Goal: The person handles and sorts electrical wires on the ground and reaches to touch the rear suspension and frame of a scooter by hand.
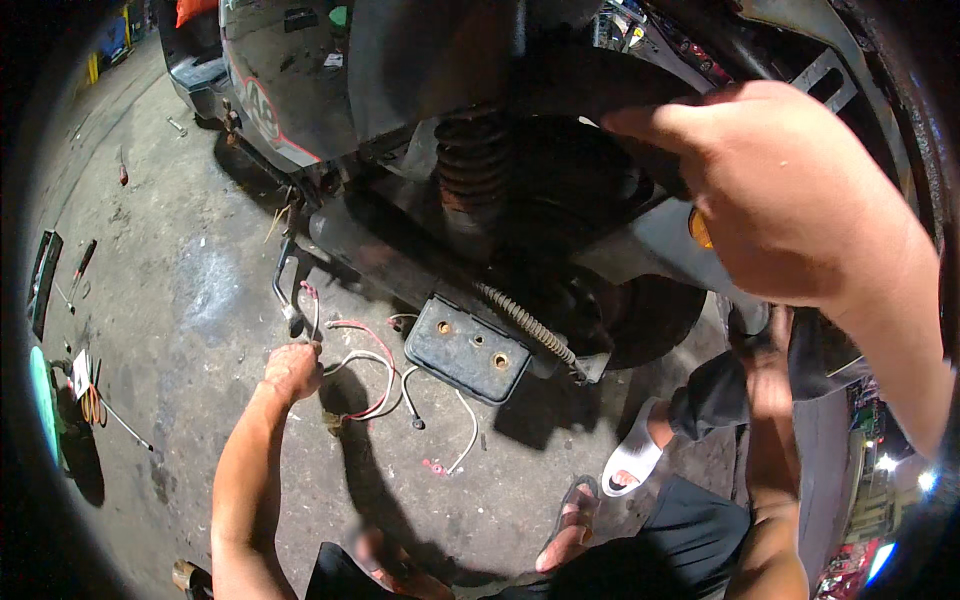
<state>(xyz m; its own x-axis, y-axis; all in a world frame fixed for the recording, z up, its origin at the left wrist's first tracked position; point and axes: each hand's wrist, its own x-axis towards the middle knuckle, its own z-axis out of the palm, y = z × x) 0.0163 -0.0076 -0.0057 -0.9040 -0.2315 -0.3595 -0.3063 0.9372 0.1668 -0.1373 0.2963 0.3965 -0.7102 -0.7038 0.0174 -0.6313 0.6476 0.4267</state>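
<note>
We are seeing the left hand [293, 371] sitting low beside the bike [400, 245], its fingers curled in at the lower end of a metal lever [284, 278]; we are failing to make out whether they are gripping it, so we cannot tell. The lever is hanging from the bike's side, left of a black box [460, 347] with holes in its top. The right hand [774, 328] is lying near the wheel, mostly hiding behind a co-worker's hand [760, 190], so we cannot tell how its fingers are standing. That hand is coming in from the right, looming large over the bike, one finger stretching leftward, just above an orange light [700, 228]. On the floor [220, 440], between the left hand and the box, we are finding red and white cables [388, 375] looping loosely. The co-worker's white slipper [634, 456] is resting near a dark sandal [571, 510]. Far left, a screwdriver [87, 258] is lying beside a dark tray [42, 280], well apart from both hands.
</note>
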